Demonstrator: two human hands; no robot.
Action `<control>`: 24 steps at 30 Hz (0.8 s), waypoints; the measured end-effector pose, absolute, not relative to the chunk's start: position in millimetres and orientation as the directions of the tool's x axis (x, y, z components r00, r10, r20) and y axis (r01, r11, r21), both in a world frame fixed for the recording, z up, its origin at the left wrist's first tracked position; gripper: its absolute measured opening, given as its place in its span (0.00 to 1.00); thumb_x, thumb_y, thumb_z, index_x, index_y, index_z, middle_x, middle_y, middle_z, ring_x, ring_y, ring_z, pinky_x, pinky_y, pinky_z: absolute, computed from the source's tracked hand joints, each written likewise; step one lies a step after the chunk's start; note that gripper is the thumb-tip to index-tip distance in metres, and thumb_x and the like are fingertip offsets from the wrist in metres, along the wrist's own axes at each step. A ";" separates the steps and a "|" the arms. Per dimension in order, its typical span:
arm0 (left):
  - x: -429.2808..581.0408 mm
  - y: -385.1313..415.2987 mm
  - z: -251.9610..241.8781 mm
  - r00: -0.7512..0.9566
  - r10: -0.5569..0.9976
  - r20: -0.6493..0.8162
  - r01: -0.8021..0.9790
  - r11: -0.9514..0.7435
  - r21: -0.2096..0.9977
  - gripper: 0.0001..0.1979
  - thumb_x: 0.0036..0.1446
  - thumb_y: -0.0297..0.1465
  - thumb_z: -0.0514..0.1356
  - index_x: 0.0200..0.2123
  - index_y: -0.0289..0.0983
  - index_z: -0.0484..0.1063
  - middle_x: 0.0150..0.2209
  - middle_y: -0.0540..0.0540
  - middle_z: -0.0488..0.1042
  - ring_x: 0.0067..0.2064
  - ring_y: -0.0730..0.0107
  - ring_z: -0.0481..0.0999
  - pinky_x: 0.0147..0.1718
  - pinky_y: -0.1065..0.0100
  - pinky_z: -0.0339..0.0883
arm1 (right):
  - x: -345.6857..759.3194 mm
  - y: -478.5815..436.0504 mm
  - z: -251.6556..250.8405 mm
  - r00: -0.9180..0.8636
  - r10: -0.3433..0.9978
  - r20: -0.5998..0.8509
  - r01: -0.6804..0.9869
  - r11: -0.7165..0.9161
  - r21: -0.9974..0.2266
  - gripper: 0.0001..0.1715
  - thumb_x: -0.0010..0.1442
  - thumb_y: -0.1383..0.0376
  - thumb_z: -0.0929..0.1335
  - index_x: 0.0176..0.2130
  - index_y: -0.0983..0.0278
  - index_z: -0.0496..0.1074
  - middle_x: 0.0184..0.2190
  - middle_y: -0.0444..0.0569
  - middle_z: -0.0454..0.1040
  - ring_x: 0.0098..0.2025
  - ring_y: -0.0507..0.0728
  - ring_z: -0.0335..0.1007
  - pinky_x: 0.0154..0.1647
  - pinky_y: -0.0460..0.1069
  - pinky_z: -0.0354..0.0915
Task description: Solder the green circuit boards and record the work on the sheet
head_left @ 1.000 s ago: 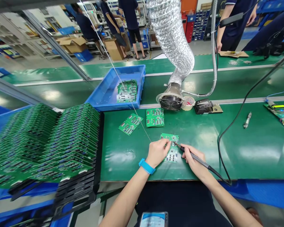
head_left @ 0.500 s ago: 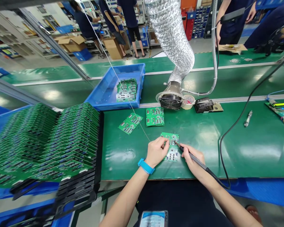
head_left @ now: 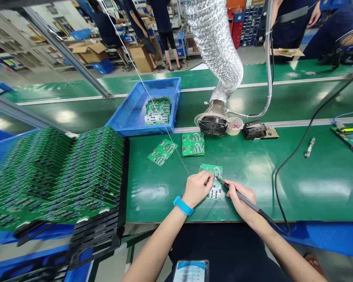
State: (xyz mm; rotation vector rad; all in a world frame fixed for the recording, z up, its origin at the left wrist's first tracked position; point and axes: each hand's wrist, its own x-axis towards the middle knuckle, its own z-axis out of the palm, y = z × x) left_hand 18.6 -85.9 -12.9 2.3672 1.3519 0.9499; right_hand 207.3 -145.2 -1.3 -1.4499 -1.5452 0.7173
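Circuit board (head_left: 214,170)'s sitting on the bench (head_left: 312,196), with the board rack (head_left: 55,176) sitting at nine o'clock, tray (head_left: 141,105) at eleven, fume extractor (head_left: 213,123) at twelve.

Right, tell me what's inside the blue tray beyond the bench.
The blue plastic tray holds a pile of green circuit boards towards its right end, with bare blue floor to their left. Whatever lies beneath the top boards is covered, including the tray floor under them, so it can't be seen.
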 end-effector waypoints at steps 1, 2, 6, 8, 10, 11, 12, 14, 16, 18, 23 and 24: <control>18.7 -85.4 -13.7 0.365 0.836 0.409 0.673 -0.541 0.505 0.08 0.65 0.29 0.57 0.33 0.37 0.73 0.29 0.49 0.75 0.28 0.74 0.71 0.31 0.70 0.62 | 207.3 -145.4 -3.1 0.061 0.975 0.213 0.477 0.159 -0.864 0.21 0.69 0.58 0.61 0.45 0.64 0.79 0.29 0.51 0.79 0.32 0.60 0.78 0.42 0.54 0.75; 18.8 -85.0 -14.2 0.374 0.834 0.405 0.671 -0.545 0.503 0.08 0.65 0.29 0.57 0.33 0.37 0.73 0.29 0.49 0.75 0.28 0.73 0.72 0.31 0.70 0.63 | 207.2 -145.6 -4.9 0.058 0.973 0.222 0.483 0.167 -0.860 0.21 0.69 0.59 0.61 0.46 0.64 0.79 0.30 0.52 0.80 0.33 0.60 0.78 0.43 0.55 0.75; 17.8 -84.6 -11.0 0.351 0.846 0.402 0.653 -0.528 0.543 0.09 0.66 0.29 0.56 0.34 0.37 0.74 0.31 0.48 0.74 0.31 0.73 0.72 0.32 0.70 0.64 | 206.9 -146.8 -9.3 0.026 0.963 0.268 0.523 0.215 -0.825 0.19 0.69 0.61 0.61 0.47 0.62 0.79 0.36 0.52 0.81 0.35 0.61 0.79 0.42 0.56 0.76; 15.9 -85.4 -6.5 0.289 0.864 0.412 0.628 -0.496 0.600 0.09 0.66 0.29 0.55 0.35 0.38 0.74 0.32 0.47 0.73 0.33 0.72 0.73 0.33 0.70 0.65 | 206.8 -147.0 -9.4 0.007 0.956 0.292 0.540 0.242 -0.806 0.18 0.69 0.62 0.62 0.47 0.61 0.79 0.40 0.52 0.81 0.37 0.61 0.80 0.43 0.56 0.76; 13.5 -87.0 -2.3 0.223 0.877 0.426 0.600 -0.468 0.649 0.08 0.65 0.28 0.55 0.35 0.38 0.74 0.34 0.46 0.73 0.34 0.71 0.73 0.34 0.70 0.66 | 206.8 -147.0 -8.5 -0.004 0.950 0.313 0.548 0.264 -0.794 0.18 0.68 0.62 0.62 0.47 0.61 0.80 0.42 0.52 0.81 0.39 0.62 0.80 0.43 0.56 0.76; 12.3 -87.9 -0.8 0.201 0.880 0.430 0.591 -0.458 0.664 0.08 0.65 0.28 0.55 0.36 0.38 0.74 0.35 0.46 0.72 0.34 0.72 0.73 0.33 0.71 0.66 | 206.7 -147.0 -7.8 -0.008 0.947 0.320 0.548 0.272 -0.791 0.18 0.68 0.62 0.62 0.47 0.61 0.80 0.42 0.52 0.81 0.40 0.62 0.80 0.44 0.56 0.76; 11.3 -88.9 0.0 0.188 0.883 0.431 0.587 -0.453 0.671 0.07 0.64 0.28 0.56 0.35 0.38 0.74 0.35 0.46 0.72 0.34 0.72 0.72 0.33 0.71 0.66 | 206.7 -147.0 -7.0 -0.007 0.946 0.323 0.545 0.274 -0.792 0.18 0.68 0.62 0.62 0.47 0.61 0.80 0.42 0.52 0.81 0.40 0.62 0.80 0.43 0.56 0.76; 10.5 -90.8 0.1 0.201 0.882 0.427 0.590 -0.457 0.666 0.06 0.63 0.27 0.57 0.34 0.38 0.72 0.36 0.47 0.71 0.33 0.73 0.71 0.32 0.72 0.66 | 206.6 -147.5 -5.4 0.006 0.948 0.319 0.536 0.266 -0.801 0.18 0.69 0.62 0.62 0.46 0.62 0.80 0.39 0.52 0.81 0.37 0.61 0.80 0.42 0.56 0.76; 11.2 -92.1 -1.3 0.243 0.871 0.427 0.600 -0.481 0.639 0.05 0.62 0.27 0.57 0.33 0.38 0.71 0.37 0.46 0.70 0.34 0.73 0.72 0.34 0.71 0.67 | 206.6 -148.7 -4.5 0.029 0.949 0.315 0.528 0.253 -0.811 0.19 0.69 0.62 0.62 0.47 0.62 0.80 0.35 0.52 0.81 0.33 0.60 0.80 0.40 0.55 0.76; 12.9 -92.7 -2.9 0.285 0.857 0.428 0.608 -0.507 0.611 0.05 0.62 0.26 0.57 0.33 0.38 0.71 0.37 0.46 0.70 0.37 0.71 0.73 0.36 0.70 0.68 | 207.0 -150.0 -4.5 0.045 0.948 0.314 0.524 0.246 -0.816 0.19 0.69 0.61 0.61 0.46 0.62 0.80 0.31 0.51 0.81 0.31 0.60 0.79 0.39 0.55 0.76; 14.9 -91.7 -5.3 0.321 0.851 0.416 0.615 -0.521 0.591 0.05 0.62 0.27 0.57 0.33 0.38 0.70 0.38 0.45 0.70 0.38 0.70 0.74 0.38 0.69 0.70 | 207.2 -150.6 -4.4 0.029 0.952 0.304 0.525 0.244 -0.815 0.20 0.69 0.60 0.61 0.44 0.61 0.81 0.27 0.49 0.79 0.30 0.59 0.78 0.40 0.55 0.76; 14.7 -91.3 -5.7 0.324 0.850 0.415 0.618 -0.522 0.588 0.05 0.62 0.27 0.56 0.33 0.38 0.70 0.38 0.45 0.70 0.38 0.70 0.74 0.38 0.69 0.70 | 206.9 -150.2 -3.9 0.022 0.953 0.302 0.527 0.246 -0.813 0.20 0.69 0.60 0.61 0.44 0.62 0.81 0.27 0.49 0.79 0.30 0.59 0.78 0.40 0.55 0.76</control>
